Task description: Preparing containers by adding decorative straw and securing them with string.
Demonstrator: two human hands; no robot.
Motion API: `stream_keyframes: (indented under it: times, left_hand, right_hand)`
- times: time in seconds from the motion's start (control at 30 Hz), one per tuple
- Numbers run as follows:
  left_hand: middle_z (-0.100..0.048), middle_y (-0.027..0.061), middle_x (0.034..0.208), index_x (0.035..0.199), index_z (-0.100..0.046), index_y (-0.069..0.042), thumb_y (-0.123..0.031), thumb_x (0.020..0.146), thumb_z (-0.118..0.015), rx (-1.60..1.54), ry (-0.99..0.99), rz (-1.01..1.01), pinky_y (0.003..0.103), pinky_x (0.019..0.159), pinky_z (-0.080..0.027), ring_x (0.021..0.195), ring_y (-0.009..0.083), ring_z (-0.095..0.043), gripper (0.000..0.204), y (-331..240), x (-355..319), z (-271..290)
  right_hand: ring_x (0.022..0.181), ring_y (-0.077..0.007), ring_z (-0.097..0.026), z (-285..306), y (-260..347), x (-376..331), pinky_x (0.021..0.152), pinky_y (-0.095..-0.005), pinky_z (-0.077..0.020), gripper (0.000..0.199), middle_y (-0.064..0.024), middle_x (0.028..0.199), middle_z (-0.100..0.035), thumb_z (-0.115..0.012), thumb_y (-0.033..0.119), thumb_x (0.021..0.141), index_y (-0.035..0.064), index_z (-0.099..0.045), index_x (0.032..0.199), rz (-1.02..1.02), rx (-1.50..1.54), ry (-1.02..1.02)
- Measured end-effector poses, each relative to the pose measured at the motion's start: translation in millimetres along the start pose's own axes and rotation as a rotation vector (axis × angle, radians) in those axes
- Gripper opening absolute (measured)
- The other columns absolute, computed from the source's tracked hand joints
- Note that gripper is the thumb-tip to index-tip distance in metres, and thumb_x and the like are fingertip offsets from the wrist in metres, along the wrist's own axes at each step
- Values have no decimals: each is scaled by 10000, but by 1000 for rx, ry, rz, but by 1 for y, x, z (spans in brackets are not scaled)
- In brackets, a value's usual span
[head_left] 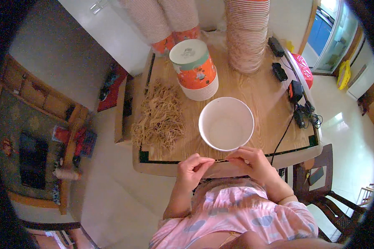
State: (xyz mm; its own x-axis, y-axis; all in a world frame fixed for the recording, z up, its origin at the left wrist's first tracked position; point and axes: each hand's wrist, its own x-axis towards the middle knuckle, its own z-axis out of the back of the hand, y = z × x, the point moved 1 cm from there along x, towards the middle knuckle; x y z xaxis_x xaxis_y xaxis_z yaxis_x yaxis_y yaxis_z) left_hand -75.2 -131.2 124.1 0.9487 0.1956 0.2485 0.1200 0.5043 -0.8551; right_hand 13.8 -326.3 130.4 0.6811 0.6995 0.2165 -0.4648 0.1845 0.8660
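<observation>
Stretching a thin tan rubber band (221,160) between both hands, the person holds it just over the near edge of the bench (262,103). The left hand (192,168) pinches one end between thumb and fingertips, and the right hand (251,159) pinches the other end the same way, the remaining fingers curled loosely. The band is drawn out taut, its long axis running left to right, nearly parallel to that near edge, with one end pointing at each hand.

Judging by the layout, the work looks to be at an early stage: the white paper bowl (226,123) just beyond the hands stands open, empty and with no band around it. A heap of rubber bands (158,117) lies toward the bench's left edge, apparently still plentiful. Behind the bowl stands a short stack of orange patterned bowls (195,68), upside down, and taller stacks (247,33) rise along the far edge.
</observation>
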Motion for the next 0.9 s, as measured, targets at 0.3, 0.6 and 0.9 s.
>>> stream_keyframes:
  times: [0.3,0.6,0.9]
  left_hand:
    - [-495,121,1204,1207,-531,-95,-74,710,-722,-33,231,-245,366,934,-410,1126,278,-477,532,-16,5,-14]
    - [-586,26,697,979,-685,-74,-70,711,-749,-98,52,-13,231,572,-446,638,107,-559,276,-11,-5,-24]
    - [-512,-3,637,822,-686,-61,-33,747,-709,-97,-35,-16,225,509,-381,578,77,-472,82,-9,0,-20]
  right_hand:
    - [744,-246,-623,-21,-1,3,630,-332,-494,92,-106,823,-628,-649,58,790,28,-646,877,200,-5,-29]
    - [700,-243,-619,-6,8,-1,612,-306,-489,88,-105,808,-623,-643,51,785,7,-638,862,79,-33,27]
    - [741,-230,-620,-5,1,-3,630,-316,-493,119,-101,794,-602,-639,9,767,25,-643,885,-16,120,-84]
